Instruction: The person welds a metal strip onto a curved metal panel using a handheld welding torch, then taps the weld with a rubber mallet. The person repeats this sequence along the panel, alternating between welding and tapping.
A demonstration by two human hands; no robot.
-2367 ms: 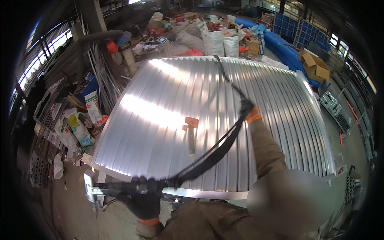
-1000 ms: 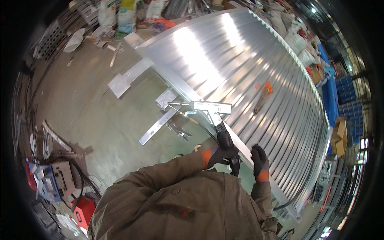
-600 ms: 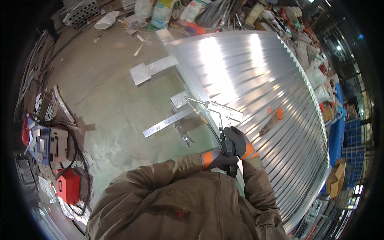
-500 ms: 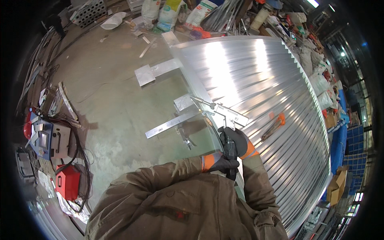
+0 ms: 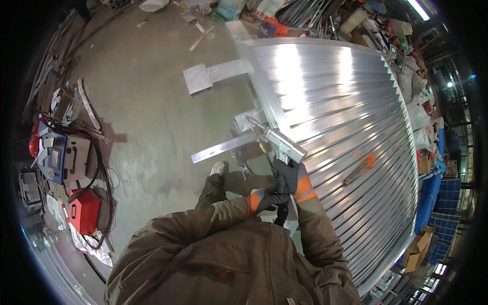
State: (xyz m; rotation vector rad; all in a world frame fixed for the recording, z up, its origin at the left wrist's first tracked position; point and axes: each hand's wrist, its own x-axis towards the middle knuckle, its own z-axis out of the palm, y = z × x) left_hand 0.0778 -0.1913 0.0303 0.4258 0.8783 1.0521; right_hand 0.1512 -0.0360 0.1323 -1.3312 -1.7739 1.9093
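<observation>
My right hand (image 5: 286, 175), in a black and orange glove, is wrapped round the grip of a silver welding gun (image 5: 287, 146) with a thin nozzle and a curved feed tube. My left hand (image 5: 269, 200), gloved likewise, closes round the lower grip and the dark cable just below. The gun's tip points up and left, close to a square metal plate (image 5: 249, 120) at the edge of a large silver slatted panel (image 5: 330, 109). From where I look, I cannot tell whether the tip touches the plate. Part of the grip is hidden by my fingers.
An orange-handled clamp (image 5: 367, 161) lies on the slats. Flat bars (image 5: 221, 149) jut left from the panel frame. At far left stand a blue and white machine (image 5: 61, 157) and a red box (image 5: 85, 211) with cables. Sacks and scrap line the back.
My view has shifted, so the panel sits higher and farther right. The gun has turned, now showing its rounded body. My left leg and shoe have come into sight.
</observation>
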